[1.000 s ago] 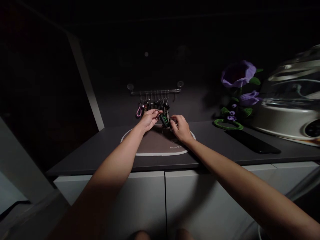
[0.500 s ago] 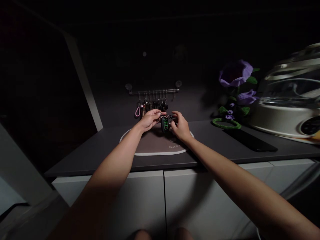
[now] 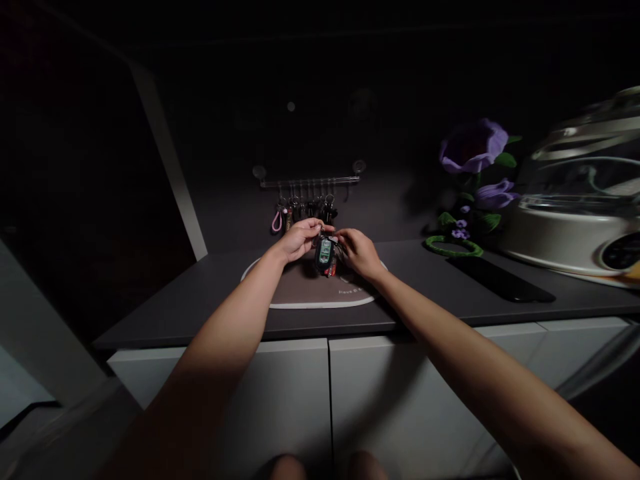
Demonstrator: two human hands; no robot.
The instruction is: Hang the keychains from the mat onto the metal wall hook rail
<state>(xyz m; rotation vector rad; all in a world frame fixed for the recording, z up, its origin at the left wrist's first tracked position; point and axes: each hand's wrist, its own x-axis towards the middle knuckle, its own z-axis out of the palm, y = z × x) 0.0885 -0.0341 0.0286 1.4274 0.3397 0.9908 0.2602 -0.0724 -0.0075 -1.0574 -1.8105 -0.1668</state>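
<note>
A dark car key fob (image 3: 325, 253) with green-edged buttons dangles between my hands, above a brown mat (image 3: 300, 287) with a white rim. My left hand (image 3: 300, 240) pinches the metal ring at its top. The fingers of my right hand (image 3: 359, 252) are closed at the fob's upper right, on what looks like part of the same key ring. A small red piece (image 3: 331, 269) hangs beside the fob's lower end. Just behind, several keys (image 3: 327, 210) and a pink loop strap (image 3: 277, 220) hang from a clear hook rail (image 3: 310, 182) on the wall.
To the right on the dark counter (image 3: 200, 300) stand purple fabric flowers (image 3: 473, 150) with a green ring base (image 3: 453, 247). A black phone-like slab (image 3: 500, 279) lies before them, and a cream appliance (image 3: 565, 233) is at far right. White cabinet doors (image 3: 280, 400) are below.
The fob has turned from tilted to hanging nearly upright, and the red piece beside it has come into sight. My right fingers have moved up toward the ring. My left hand keeps its pinch.
</note>
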